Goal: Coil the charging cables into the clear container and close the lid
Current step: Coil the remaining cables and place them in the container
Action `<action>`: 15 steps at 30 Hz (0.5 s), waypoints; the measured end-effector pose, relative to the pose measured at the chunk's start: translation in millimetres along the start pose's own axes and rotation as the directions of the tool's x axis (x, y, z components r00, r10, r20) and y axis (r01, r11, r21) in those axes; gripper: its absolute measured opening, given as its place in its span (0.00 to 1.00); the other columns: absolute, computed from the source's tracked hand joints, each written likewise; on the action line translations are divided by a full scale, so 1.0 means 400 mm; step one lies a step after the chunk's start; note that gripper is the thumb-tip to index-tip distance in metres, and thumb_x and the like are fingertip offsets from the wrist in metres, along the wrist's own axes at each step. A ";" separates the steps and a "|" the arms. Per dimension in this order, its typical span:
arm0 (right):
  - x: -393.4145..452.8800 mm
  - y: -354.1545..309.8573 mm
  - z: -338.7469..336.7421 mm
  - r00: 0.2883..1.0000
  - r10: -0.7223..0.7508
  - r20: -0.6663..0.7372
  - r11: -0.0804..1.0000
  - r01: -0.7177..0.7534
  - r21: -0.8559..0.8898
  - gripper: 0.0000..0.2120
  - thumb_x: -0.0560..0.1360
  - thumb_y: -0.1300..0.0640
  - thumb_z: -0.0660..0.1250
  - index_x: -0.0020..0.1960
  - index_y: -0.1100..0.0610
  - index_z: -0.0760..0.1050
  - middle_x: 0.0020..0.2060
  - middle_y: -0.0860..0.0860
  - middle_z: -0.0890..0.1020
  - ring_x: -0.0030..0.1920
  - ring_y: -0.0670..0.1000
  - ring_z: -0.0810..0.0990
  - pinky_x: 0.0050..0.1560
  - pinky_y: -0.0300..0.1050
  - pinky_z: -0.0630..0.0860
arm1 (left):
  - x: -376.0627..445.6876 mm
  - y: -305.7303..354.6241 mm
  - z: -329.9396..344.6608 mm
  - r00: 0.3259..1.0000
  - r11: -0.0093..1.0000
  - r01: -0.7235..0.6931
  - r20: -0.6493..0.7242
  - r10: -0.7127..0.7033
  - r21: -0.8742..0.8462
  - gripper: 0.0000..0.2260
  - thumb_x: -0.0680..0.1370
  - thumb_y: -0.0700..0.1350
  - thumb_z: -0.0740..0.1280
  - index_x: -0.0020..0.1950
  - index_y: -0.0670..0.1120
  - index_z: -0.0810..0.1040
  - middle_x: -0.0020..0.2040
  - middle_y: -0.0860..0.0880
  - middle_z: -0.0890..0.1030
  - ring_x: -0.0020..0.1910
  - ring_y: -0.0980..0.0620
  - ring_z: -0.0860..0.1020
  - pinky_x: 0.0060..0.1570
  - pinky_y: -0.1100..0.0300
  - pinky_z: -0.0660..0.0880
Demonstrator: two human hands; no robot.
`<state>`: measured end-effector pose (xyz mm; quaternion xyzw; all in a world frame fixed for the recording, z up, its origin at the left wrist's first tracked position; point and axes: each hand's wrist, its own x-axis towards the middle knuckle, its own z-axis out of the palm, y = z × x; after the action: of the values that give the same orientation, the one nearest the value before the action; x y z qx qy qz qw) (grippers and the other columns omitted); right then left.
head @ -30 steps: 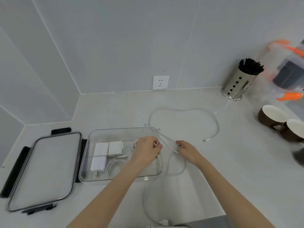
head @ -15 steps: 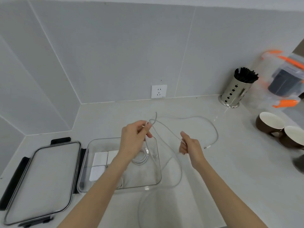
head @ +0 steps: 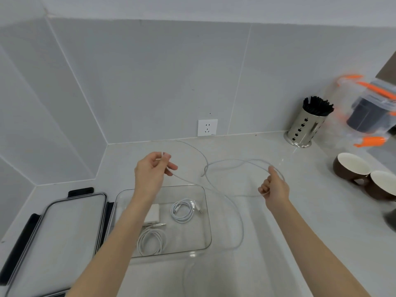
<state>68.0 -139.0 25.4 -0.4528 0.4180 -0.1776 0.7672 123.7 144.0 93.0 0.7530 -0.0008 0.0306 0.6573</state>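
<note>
In the head view, a long white charging cable (head: 240,213) is held up over the pale countertop (head: 321,221) by two bare hands. The left hand (head: 153,170) is raised above the far edge of the clear container (head: 209,221), with one end of the cable pinched between thumb and forefinger. The right hand (head: 273,187) is set well to the right, its fingers curled shut around a loop of the same cable. Between the hands the cable sags and crosses itself; it is thin and blurred there, so its exact path is hard to follow, and a further stretch is cut off at the bottom edge of the frame. Inside the container two coiled white cables (head: 183,211) are seen, one nearer the far wall and one (head: 150,241) nearer the front, beside a white charger block (head: 153,214) that is partly hidden by the left forearm. The lid (head: 70,228) with black latches is laid flat just to the left of the container, its near corner cut off. A wall socket (head: 207,127), a perforated steel holder of black sticks (head: 306,127), probably chopsticks, and two brown cups (head: 351,166) are visible at the right, the nearer cup partly out of frame.
</note>
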 end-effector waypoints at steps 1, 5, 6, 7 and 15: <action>0.009 0.014 -0.003 0.999 0.034 0.037 0.999 -0.032 -0.036 0.19 0.76 0.52 0.63 0.29 0.53 0.62 0.17 0.46 0.63 0.20 0.47 0.61 0.27 0.40 0.62 | -0.005 -0.001 0.008 0.999 1.000 -0.005 0.038 0.004 0.025 0.07 0.77 0.45 0.64 0.41 0.46 0.77 0.25 0.57 0.81 0.22 0.61 0.73 0.26 0.74 0.66; 0.025 0.037 0.002 0.986 0.090 0.138 0.985 -0.067 -0.162 0.18 0.78 0.49 0.59 0.31 0.54 0.65 0.18 0.47 0.72 0.28 0.49 0.67 0.32 0.41 0.66 | -0.019 -0.008 0.052 0.985 1.000 0.010 0.173 -0.013 0.017 0.07 0.77 0.45 0.65 0.40 0.46 0.77 0.26 0.53 0.82 0.20 0.57 0.69 0.25 0.68 0.68; 0.023 0.033 0.008 0.984 0.076 0.161 0.986 -0.050 -0.162 0.18 0.78 0.49 0.59 0.31 0.54 0.67 0.18 0.47 0.75 0.29 0.49 0.70 0.33 0.41 0.67 | -0.023 -0.008 0.063 0.978 1.000 0.014 0.207 -0.014 0.000 0.06 0.77 0.44 0.65 0.41 0.46 0.77 0.27 0.52 0.81 0.20 0.57 0.70 0.24 0.67 0.69; 0.019 0.025 0.014 0.982 0.055 0.180 0.983 -0.022 -0.183 0.17 0.78 0.49 0.59 0.33 0.55 0.69 0.20 0.47 0.78 0.32 0.49 0.73 0.36 0.42 0.68 | -0.027 -0.007 0.076 0.970 1.000 0.011 0.242 -0.008 -0.011 0.06 0.77 0.43 0.65 0.41 0.46 0.77 0.27 0.51 0.81 0.20 0.56 0.71 0.22 0.66 0.69; -0.059 0.065 -0.015 0.950 -0.309 -0.039 0.767 0.225 -0.601 0.13 0.75 0.59 0.57 0.57 0.63 0.70 0.44 0.60 0.74 0.45 0.58 0.73 0.48 0.46 0.68 | -0.017 0.015 0.162 0.937 0.997 -0.075 0.339 0.080 -0.028 0.10 0.77 0.38 0.63 0.38 0.49 0.76 0.32 0.46 0.77 0.23 0.56 0.78 0.29 0.65 0.77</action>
<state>46.4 -113.2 13.4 -0.7101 0.4345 -0.1768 0.5250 119.6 78.7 89.9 0.7415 -0.1443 -0.0739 0.6511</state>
